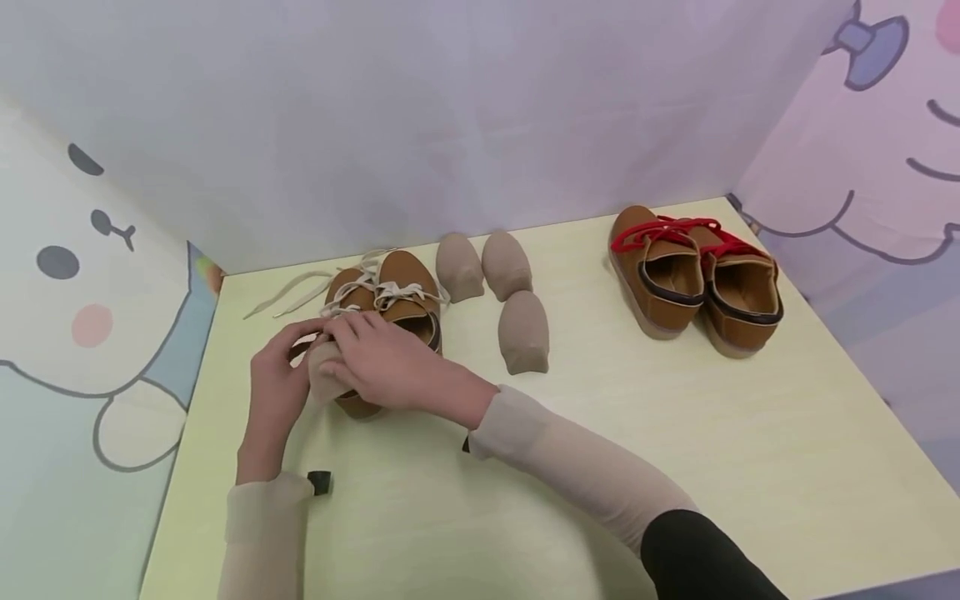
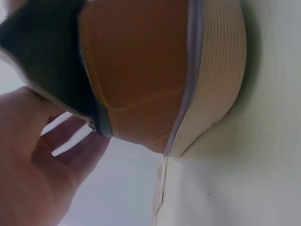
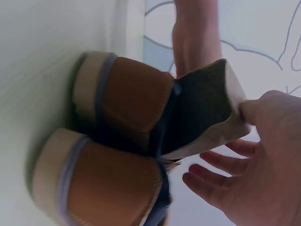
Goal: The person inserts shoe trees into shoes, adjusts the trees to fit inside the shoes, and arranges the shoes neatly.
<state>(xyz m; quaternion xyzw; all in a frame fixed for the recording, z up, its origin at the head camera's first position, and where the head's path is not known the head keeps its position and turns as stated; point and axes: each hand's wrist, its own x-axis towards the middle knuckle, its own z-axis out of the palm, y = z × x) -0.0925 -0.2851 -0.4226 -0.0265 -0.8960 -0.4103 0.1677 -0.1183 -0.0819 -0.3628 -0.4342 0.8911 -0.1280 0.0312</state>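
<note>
— Any risk at the left white-laced shoe [image 2: 141, 61]?
— Yes, around the beige insert [image 1: 322, 379], tilted at its opening; could wedge crooked against the collar, or tip the shoe if forced sideways
— Held how, between both hands?
— Pinched in the right hand [image 1: 386, 358], thumb on the rim, other fingers loosely spread; left hand [image 1: 281, 367] bent at the collar, exact hold impossible to tell
— And materials?
— Stitched brown leather-like upper, pale ribbed sole; rounded, hollow insert, dark inside, likely stiff enough to scuff the lining
</note>
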